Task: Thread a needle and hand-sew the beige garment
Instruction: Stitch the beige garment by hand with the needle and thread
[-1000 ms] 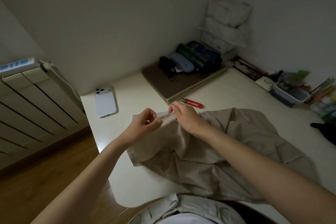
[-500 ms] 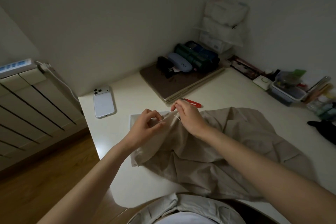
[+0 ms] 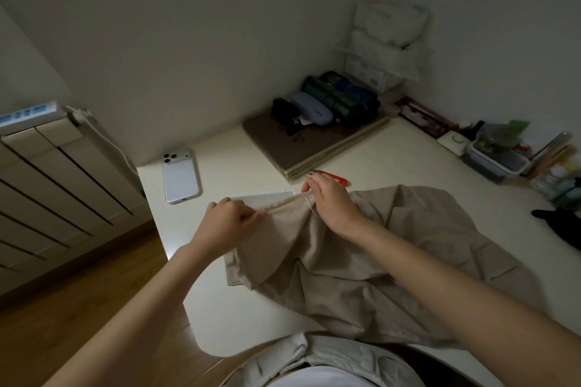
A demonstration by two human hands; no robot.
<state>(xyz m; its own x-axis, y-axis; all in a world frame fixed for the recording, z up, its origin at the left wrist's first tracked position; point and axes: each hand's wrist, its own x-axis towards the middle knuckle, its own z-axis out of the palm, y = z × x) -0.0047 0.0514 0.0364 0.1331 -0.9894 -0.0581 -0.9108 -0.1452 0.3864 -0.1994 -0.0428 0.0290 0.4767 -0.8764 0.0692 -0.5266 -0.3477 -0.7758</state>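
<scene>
We sit in a dim corner of plain pale walls point(image 3: 188, 41). A cream radiator point(image 3: 47, 182) stands at our left on the wooden floor point(image 3: 78, 308), just beside the white table point(image 3: 393, 160).

A white phone point(image 3: 181, 176) is lying back-up near the far left corner of the bench point(image 3: 220, 298), its lenses facing the ceiling. A brown board point(image 3: 317, 148) is resting at the back wall, carrying a blue-grey glasses case point(image 3: 311, 107), a black pouch point(image 3: 284, 110) and dark green and blue rolls point(image 3: 342, 97). White storage trays point(image 3: 390, 41) are standing stacked in the corner. Along the right wall a white dial unit point(image 3: 452, 142) is sitting just beside a clear box point(image 3: 496, 160) holding small items. A ribbed radiator point(image 3: 56, 185) is standing left of the bench, a power strip point(image 3: 28, 111) lying on top; wooden flooring point(image 3: 63, 308) is showing below.
</scene>
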